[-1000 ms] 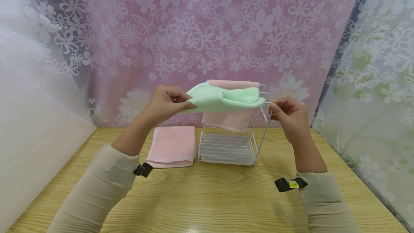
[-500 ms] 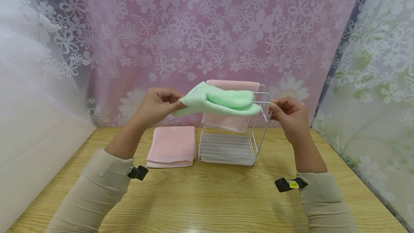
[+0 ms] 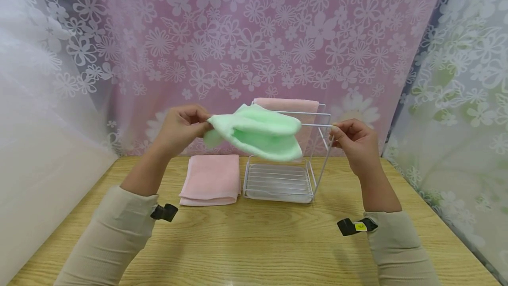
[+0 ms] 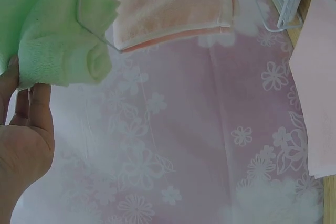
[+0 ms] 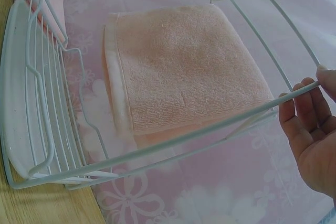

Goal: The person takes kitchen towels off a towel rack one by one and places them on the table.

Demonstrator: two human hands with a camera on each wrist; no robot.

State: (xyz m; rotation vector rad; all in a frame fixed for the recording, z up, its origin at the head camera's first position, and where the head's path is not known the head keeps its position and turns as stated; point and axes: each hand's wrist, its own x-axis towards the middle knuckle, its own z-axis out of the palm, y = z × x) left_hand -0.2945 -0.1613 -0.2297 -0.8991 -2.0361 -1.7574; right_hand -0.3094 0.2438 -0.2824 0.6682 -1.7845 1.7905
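Note:
My left hand [image 3: 178, 129] pinches the left end of a light green towel [image 3: 266, 122] between thumb and fingers. The towel lies loosely folded over the upper front bars of a white wire rack [image 3: 316, 125], its near side sagging open. At the rack's upper right front corner, my right hand [image 3: 359, 144] holds the frame between thumb and fingers, as the right wrist view also shows. A pink towel [image 5: 184, 66] hangs over the rear top bar, partly hidden behind the green one in the head view.
On the wooden table [image 3: 254, 242], a folded pink towel [image 3: 210, 178] lies left of the rack. A white tray [image 3: 278, 197] sits under the rack's lower wires. Flowered curtains [image 3: 238, 34] stand behind and at both sides.
My left hand has moved left, drawing the green towel along the bars and baring more of them on the right. The towel's near side has dropped lower. My right hand has stayed put.

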